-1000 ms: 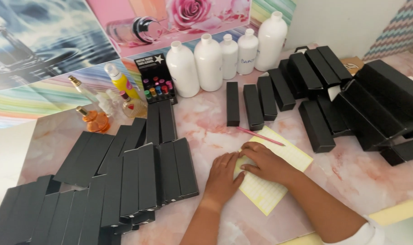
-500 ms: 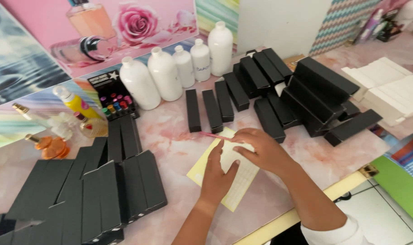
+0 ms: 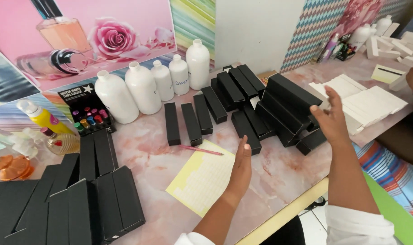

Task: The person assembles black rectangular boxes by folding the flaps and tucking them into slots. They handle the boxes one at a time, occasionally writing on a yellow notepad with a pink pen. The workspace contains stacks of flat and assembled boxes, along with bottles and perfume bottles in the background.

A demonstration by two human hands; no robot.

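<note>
Both hands empty and open: left hand [image 3: 241,169] over the yellow sheet [image 3: 202,181] near the bench's front edge, right hand [image 3: 331,120] raised, seemingly toward stacked black boxes [image 3: 283,102].

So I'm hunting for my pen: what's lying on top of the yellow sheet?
A thin pink pen lies across the top edge of the yellow sheet. The left hand hovers at its right edge, hiding a strip beneath.

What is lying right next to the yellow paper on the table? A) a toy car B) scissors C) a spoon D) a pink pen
D: a thin pink pen lies on the table at the top edge of the yellow paper, near the left hand.
</note>
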